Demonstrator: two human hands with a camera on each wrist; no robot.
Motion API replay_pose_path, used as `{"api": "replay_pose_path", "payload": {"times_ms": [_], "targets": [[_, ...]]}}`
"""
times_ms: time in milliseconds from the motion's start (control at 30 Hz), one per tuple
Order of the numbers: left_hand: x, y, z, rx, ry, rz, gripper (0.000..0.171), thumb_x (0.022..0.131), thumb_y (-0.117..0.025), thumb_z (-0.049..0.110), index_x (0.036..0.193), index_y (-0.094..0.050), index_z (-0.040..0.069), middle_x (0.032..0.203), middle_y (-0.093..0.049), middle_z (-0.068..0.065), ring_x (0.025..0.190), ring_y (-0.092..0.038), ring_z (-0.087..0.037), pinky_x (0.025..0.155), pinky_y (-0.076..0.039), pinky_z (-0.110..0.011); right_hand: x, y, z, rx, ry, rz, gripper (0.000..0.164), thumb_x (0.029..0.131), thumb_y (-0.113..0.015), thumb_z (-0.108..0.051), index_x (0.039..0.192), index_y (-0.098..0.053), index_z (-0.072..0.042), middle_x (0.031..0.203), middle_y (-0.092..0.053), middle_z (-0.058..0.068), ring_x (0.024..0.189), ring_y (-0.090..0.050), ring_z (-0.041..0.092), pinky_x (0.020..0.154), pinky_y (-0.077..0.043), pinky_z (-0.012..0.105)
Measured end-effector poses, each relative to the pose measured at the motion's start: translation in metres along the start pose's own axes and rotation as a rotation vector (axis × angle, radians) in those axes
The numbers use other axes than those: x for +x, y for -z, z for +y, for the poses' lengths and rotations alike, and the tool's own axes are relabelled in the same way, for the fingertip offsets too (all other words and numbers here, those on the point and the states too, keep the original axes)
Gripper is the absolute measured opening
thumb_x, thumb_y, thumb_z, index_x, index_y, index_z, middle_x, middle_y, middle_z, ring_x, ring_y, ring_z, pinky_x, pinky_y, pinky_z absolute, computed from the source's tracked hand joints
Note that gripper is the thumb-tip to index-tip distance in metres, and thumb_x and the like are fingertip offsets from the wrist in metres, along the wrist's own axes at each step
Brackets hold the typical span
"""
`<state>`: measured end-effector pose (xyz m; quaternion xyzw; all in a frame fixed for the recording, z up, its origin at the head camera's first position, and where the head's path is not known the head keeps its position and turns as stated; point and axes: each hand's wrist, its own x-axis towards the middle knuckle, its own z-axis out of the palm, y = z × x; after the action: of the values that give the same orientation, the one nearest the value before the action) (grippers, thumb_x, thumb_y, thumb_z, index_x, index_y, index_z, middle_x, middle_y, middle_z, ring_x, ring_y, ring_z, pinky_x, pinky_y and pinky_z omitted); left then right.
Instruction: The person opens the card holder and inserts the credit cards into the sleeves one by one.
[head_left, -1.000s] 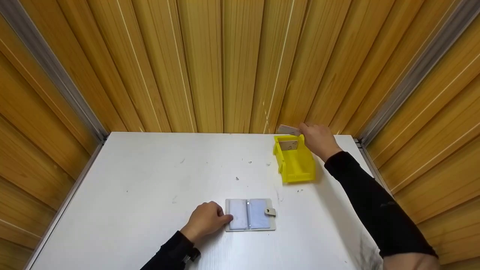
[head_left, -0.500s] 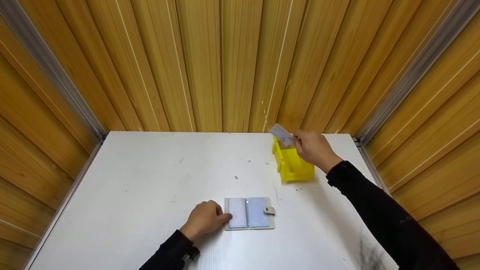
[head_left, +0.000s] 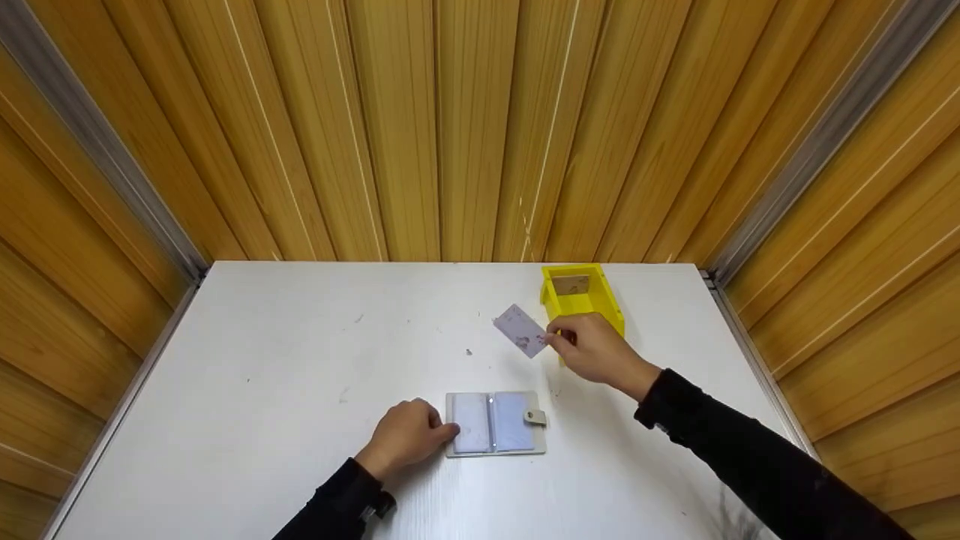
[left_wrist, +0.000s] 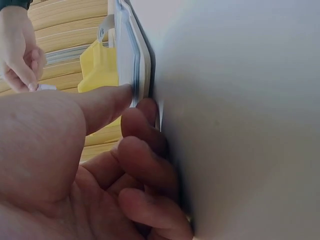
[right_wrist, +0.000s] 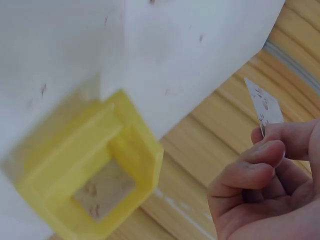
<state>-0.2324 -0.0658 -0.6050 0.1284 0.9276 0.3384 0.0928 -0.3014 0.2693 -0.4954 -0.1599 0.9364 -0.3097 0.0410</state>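
one card up in the air, card book pinned on the table

so the right hand [head_left: 592, 349] is pinching a pale printed card [head_left: 520, 330] by one corner, thumb and finger on it, other fingers curled in. the card's tilted, held above the white table [head_left: 300, 337], just left of the yellow bin [head_left: 611, 300] and behind the card book [head_left: 471, 424], apart from both.

left hand [head_left: 407, 433] has the card book by its left edge, thumb on top and fingertips curled against the side. the book lies spread flat near the front, pale sleeves on both sides, with a little snap strap [head_left: 535, 418] on the right edge.

second card [head_left: 570, 284] stands inside the bin against the back wall. wood-look panels [head_left: 465, 135] behind it all.
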Motion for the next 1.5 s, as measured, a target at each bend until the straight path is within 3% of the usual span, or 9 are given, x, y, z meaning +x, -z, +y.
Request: {"api": "replay_pose_path", "payload": {"times_ms": [167, 367, 567, 900, 1100, 1500], "targets": [[0.0, -0.001, 0.0, -0.002, -0.009, 0.007, 0.046, 0.096, -0.082, 0.039, 0.059, -0.063, 0.02, 0.054, -0.046, 0.015, 0.055, -0.044, -0.008, 0.055, -0.034, -0.027, -0.016, -0.021, -0.001, 0.081, -0.074, -0.065, 0.014, 0.107, -0.071, -0.02, 0.108, -0.084, -0.015, 0.104, -0.08, 0.01, 0.085, -0.062, 0.018, 0.072, -0.05, 0.027], [0.0, -0.001, 0.0, -0.009, -0.013, 0.009, 0.046, 0.096, -0.082, 0.038, 0.059, -0.061, 0.02, 0.055, -0.047, 0.013, 0.056, -0.044, -0.009, 0.055, -0.034, -0.027, -0.03, -0.047, 0.002, 0.125, -0.11, -0.143, 0.016, 0.103, -0.07, -0.015, 0.1, -0.084, -0.012, 0.092, -0.076, 0.004, 0.075, -0.059, 0.016, 0.064, -0.046, 0.026], [-0.002, -0.001, 0.001, -0.008, -0.017, 0.013, 0.045, 0.096, -0.083, 0.037, 0.059, -0.062, 0.02, 0.055, -0.048, 0.013, 0.056, -0.045, -0.01, 0.056, -0.034, -0.028, -0.037, -0.065, 0.003, 0.131, -0.125, -0.198, 0.014, 0.097, -0.071, -0.015, 0.092, -0.083, -0.011, 0.092, -0.075, 0.0, 0.076, -0.06, 0.013, 0.062, -0.046, 0.024], [0.0, 0.0, 0.001, 0.005, -0.003, 0.008, 0.046, 0.096, -0.082, 0.038, 0.059, -0.061, 0.021, 0.055, -0.047, 0.013, 0.057, -0.045, -0.01, 0.056, -0.034, -0.027, -0.04, -0.076, 0.006, 0.134, -0.211, -0.238, 0.015, 0.098, -0.072, -0.018, 0.088, -0.08, -0.01, 0.084, -0.071, -0.004, 0.076, -0.058, 0.013, 0.063, -0.044, 0.025], [0.001, -0.002, 0.001, -0.003, 0.015, 0.005, 0.048, 0.096, -0.081, 0.037, 0.057, -0.058, 0.022, 0.053, -0.045, 0.014, 0.057, -0.045, -0.01, 0.056, -0.034, -0.028, -0.041, -0.077, 0.005, 0.121, -0.211, -0.231, 0.019, 0.099, -0.07, -0.018, 0.086, -0.078, -0.006, 0.082, -0.069, -0.004, 0.073, -0.055, 0.012, 0.062, -0.041, 0.024], [-0.001, -0.001, 0.003, 0.011, 0.002, 0.015, 0.046, 0.096, -0.082, 0.04, 0.059, -0.062, 0.02, 0.057, -0.05, 0.012, 0.06, -0.048, -0.011, 0.06, -0.037, -0.029, -0.04, -0.079, 0.007, 0.147, -0.229, -0.254, 0.019, 0.1, -0.074, -0.021, 0.086, -0.079, -0.009, 0.086, -0.071, -0.003, 0.073, -0.054, 0.013, 0.061, -0.04, 0.025]]}}
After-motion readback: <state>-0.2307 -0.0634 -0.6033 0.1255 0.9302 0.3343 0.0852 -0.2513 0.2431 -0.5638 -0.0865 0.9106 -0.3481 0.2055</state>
